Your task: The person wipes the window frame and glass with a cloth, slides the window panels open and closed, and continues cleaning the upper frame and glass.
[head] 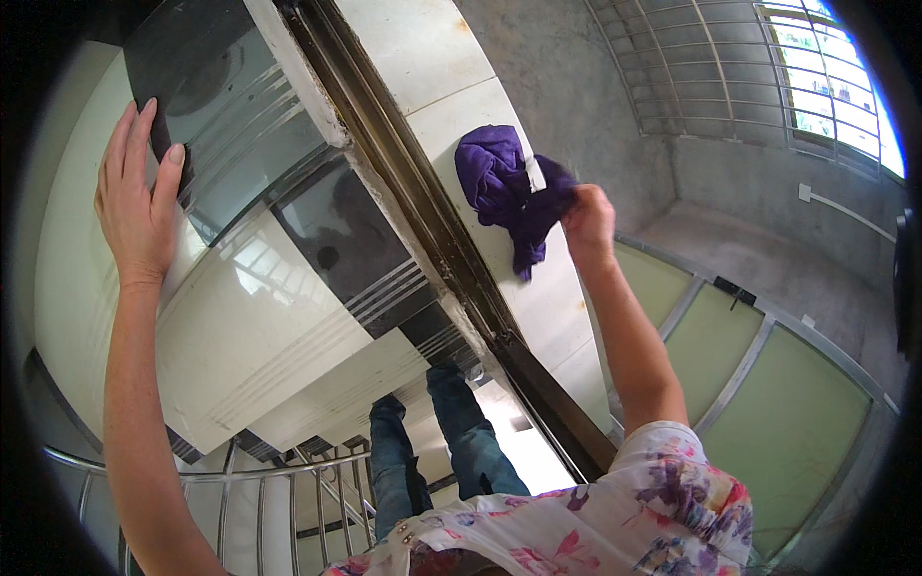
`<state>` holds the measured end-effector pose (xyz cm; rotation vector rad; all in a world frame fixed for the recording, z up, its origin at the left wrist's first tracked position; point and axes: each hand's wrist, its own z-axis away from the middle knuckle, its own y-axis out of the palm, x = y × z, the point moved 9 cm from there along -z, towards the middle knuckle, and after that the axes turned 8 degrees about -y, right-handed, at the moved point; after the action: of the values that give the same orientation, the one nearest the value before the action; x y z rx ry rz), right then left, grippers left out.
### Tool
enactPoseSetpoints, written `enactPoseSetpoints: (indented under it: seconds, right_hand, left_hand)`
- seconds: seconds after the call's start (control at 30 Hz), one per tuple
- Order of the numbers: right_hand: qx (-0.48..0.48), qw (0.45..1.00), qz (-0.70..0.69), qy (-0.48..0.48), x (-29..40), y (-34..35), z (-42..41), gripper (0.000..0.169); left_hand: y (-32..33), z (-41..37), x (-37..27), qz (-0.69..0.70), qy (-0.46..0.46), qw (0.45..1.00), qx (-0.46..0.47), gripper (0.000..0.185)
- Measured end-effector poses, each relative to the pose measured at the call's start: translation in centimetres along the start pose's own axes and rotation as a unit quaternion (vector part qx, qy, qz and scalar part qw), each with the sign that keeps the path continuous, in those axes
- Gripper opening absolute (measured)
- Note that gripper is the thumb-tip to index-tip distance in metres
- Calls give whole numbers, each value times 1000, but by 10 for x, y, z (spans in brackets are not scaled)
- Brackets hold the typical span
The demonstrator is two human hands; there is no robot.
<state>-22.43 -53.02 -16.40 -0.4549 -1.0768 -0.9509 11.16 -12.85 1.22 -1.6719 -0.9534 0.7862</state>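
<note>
My right hand (592, 219) grips one end of a crumpled purple cloth (493, 173). The cloth lies on a white tiled ledge (461, 50), with a white tag-like strip (535, 173) showing on it. Motion blurs the part near my fingers. On the far left, my left hand (137, 194) rests flat against a stair step, thumb apart from the fingers and holding nothing. Its fingertips lie by the edge of a dark glossy tile (209, 79). A brown metal sliding track (403, 173) runs along the near side of the ledge.
Below me, white stair treads (259, 302) with grooved lines descend past my jeans-clad legs (468, 432). A stainless steel railing (238, 475) curves at the lower left. Beyond the ledge are a grey wall, a barred window (828, 86) and a green-panelled metal frame (785, 403).
</note>
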Motion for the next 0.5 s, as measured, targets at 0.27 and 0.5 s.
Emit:
enactPoseSetpoints:
  seconds: [0.27, 0.5]
  right_hand:
    - [204, 919, -63, 332, -37, 100, 66, 28]
    - [393, 840, 363, -86, -20, 186, 59, 32]
  left_hand:
    - [0, 1, 0, -8, 0, 1000, -6, 47]
    - [0, -1, 0, -22, 7, 1000, -17, 48]
